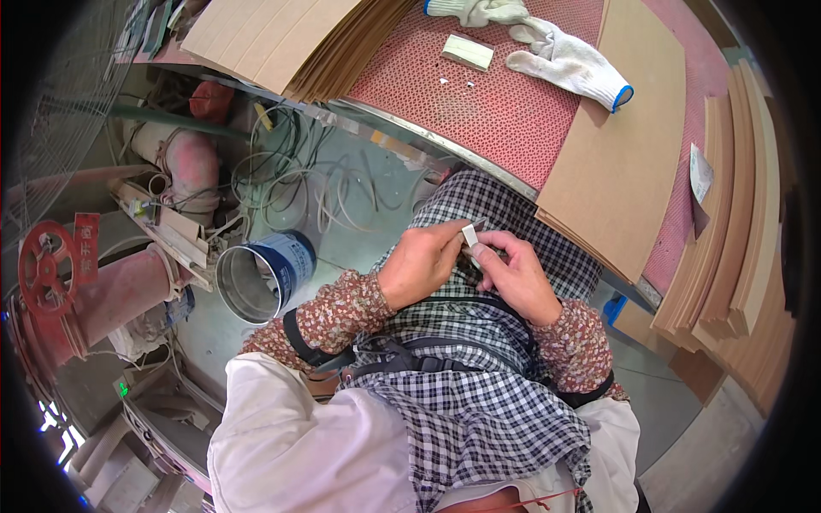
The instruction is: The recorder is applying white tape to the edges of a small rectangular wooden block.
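Observation:
Above my lap, both hands meet around a small white block. My right hand is closed, its thumb and fingers pinching the block's lower end. My left hand is closed too, with its fingertips against the block's left side. Just past those fingertips juts a thin, dark, blade-like strip; its other end is hidden, and I cannot make out fully what the left fingers grip. A larger whitish block lies on the red textured table mat, beside a pair of white knit gloves.
Cardboard stacks rest at the table's left and right, with more upright sheets at far right. On the floor to my left stands a blue metal bucket near loose hoses, pinkish pipes and a red valve wheel.

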`<state>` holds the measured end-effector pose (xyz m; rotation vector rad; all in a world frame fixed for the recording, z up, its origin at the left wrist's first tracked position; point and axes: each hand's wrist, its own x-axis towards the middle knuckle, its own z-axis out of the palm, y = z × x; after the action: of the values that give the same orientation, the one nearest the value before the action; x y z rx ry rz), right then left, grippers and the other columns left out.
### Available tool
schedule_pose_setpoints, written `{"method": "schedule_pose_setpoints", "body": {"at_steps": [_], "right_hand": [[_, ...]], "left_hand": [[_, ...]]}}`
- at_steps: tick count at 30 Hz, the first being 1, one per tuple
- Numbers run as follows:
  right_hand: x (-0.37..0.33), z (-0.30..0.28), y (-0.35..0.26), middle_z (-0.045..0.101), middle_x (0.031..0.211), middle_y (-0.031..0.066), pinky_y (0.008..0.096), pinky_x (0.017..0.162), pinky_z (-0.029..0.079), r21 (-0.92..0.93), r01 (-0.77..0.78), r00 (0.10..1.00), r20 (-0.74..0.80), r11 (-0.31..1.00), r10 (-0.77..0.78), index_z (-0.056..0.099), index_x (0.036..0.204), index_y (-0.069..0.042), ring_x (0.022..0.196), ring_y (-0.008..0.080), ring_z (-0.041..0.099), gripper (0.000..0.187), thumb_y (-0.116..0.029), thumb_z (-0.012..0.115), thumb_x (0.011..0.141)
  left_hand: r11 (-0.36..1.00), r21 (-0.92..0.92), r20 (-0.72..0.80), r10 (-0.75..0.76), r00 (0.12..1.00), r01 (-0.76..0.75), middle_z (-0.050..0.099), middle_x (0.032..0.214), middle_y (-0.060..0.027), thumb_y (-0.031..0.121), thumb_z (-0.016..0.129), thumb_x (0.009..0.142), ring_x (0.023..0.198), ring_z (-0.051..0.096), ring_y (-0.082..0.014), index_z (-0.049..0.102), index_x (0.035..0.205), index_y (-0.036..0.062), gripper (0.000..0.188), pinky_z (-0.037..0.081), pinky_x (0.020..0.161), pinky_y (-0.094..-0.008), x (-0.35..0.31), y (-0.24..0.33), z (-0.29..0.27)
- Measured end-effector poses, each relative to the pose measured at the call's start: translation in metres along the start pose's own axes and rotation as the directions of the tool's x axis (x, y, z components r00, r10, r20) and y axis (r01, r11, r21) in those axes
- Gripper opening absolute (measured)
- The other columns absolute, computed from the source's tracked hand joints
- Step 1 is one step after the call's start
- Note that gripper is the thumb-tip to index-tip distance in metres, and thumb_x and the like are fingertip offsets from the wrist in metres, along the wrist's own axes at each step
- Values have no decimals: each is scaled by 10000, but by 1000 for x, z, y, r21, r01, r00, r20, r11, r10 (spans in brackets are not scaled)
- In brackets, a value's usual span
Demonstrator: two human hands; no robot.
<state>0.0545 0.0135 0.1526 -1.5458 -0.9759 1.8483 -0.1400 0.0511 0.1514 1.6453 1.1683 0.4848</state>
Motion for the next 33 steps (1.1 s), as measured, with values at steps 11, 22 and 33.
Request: {"method": "schedule_pose_setpoints", "body": {"at_steps": [11, 22, 33], "right_hand": [[-15, -2, -20, 692, 812, 78, 384, 658, 529, -394, -6, 1000, 13, 919, 12, 615, 1238, 0, 682, 185, 660, 342, -261, 527, 1037], [-24, -9, -23, 585, 688, 37, 277, 562, 460, -217, 45, 993, -100, 975, -68, 623, 1205, 17, 611, 87, 551, 321, -246, 519, 1052], [-27, -9, -23, 678, 661, 98, 368, 602, 516, -551, -84, 994, -104, 830, 31, 687, 1151, -29, 619, 232, 695, 298, -215, 514, 995]], "left_hand": [[780, -596, 10, -233, 972, 193, 721, 1065, -141, 64, 530, 1045, 925, 707, -152, 624, 1234, -115, 277, 601, 819, -263, -1, -27, 35], [581, -772, 40, -359, 932, 257, 710, 1093, -162, 104, 513, 1056, 924, 724, -189, 617, 1225, -107, 289, 614, 848, -288, 8, -30, 29], [519, -797, 106, -382, 918, 308, 707, 1122, -186, 107, 505, 1061, 980, 726, -227, 603, 1234, -123, 304, 615, 870, -307, 4, -34, 32]]}}
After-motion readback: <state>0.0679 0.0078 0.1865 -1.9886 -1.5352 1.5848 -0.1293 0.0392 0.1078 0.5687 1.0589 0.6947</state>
